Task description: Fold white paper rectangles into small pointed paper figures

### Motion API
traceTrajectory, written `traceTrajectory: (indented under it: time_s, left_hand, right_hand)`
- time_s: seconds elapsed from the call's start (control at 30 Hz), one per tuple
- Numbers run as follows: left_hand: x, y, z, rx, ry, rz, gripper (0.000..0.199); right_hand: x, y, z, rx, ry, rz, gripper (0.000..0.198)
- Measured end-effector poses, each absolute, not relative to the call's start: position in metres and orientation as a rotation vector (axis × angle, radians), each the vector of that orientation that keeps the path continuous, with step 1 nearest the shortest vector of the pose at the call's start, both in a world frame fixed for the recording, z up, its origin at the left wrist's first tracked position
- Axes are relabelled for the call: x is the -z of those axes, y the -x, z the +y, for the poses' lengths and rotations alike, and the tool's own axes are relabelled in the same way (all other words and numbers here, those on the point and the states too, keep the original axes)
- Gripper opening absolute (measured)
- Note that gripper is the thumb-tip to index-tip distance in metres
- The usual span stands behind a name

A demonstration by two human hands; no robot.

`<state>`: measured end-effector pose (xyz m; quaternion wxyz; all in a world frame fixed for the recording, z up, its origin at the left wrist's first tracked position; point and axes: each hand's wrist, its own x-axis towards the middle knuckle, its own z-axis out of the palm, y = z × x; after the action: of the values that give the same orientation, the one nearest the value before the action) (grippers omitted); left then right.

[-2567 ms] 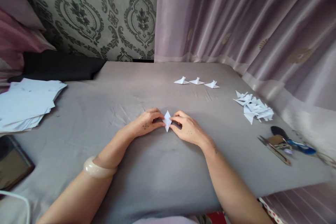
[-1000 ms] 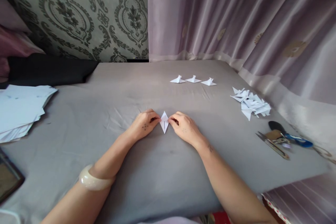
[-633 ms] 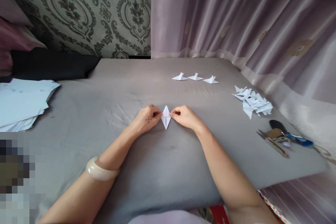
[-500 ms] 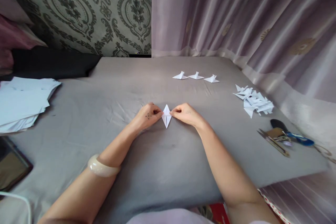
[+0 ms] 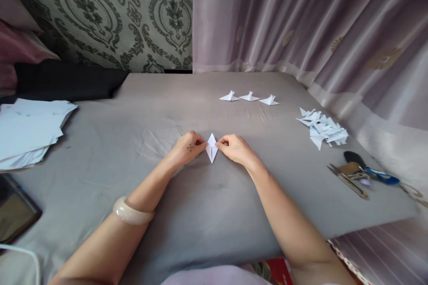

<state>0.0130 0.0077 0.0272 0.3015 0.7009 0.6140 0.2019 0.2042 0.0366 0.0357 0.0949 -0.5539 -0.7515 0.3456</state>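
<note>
A small white piece of folded paper (image 5: 211,152), diamond-shaped with a slit down its lower half, is between my two hands at the middle of the table. My left hand (image 5: 190,147) pinches its left corner between thumb and forefinger. On the opposite corner, my right hand (image 5: 236,148) has its thumb and forefinger closed in the same way. Both sets of fingertips hide the paper's side corners. Farther back stand three folded paper figures in a row, the middle one (image 5: 249,96) with a raised tip.
A heap of folded white paper pieces (image 5: 324,129) lies at the right. Nearer are scissors (image 5: 347,181) and a blue-and-black tool (image 5: 381,175). On the left are stacked paper sheets (image 5: 30,131), a black cloth (image 5: 67,79) and a dark-screened device (image 5: 15,207). Curtains hang along the right side.
My right hand has shifted very slightly down and left at the paper's corner. My left hand and the folded paper are almost where they were.
</note>
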Motion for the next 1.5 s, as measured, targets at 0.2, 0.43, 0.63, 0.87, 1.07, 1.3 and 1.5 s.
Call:
traceTrajectory:
  time_s: [0.2,0.43,0.63,0.87,1.07,1.3,1.5]
  left_hand:
    - [-0.018,-0.013,0.005,-0.549,-1.915,1.689,0.023]
    - [-0.010,-0.020,-0.007,-0.524,-2.136,1.813,0.018]
    - [-0.004,-0.021,-0.011,-0.694,-2.100,1.810,0.019]
    - [-0.005,-0.026,-0.003,-0.756,-1.843,1.857,0.018]
    - [-0.017,-0.026,-0.008,-0.864,-1.746,1.696,0.014]
    - [-0.027,-0.031,-0.014,-1.032,-1.558,1.480,0.026]
    - [-0.036,-0.037,-0.019,-1.321,-1.439,1.333,0.024]
  right_hand:
    - [-0.037,-0.199,0.021,-0.816,1.644,-2.305,0.022]
    - [-0.034,-0.190,0.010,-0.509,1.711,-2.440,0.023]
    - [-0.036,-0.189,0.010,-0.523,1.754,-2.382,0.017]
    - [-0.028,-0.194,0.011,-0.575,1.652,-2.311,0.012]
    - [-0.024,-0.201,0.011,-0.718,1.479,-2.134,0.011]
    - [-0.029,-0.207,0.017,-1.237,1.271,-1.788,0.033]
    - [-0.039,-0.207,0.012,-1.384,1.094,-1.604,0.030]
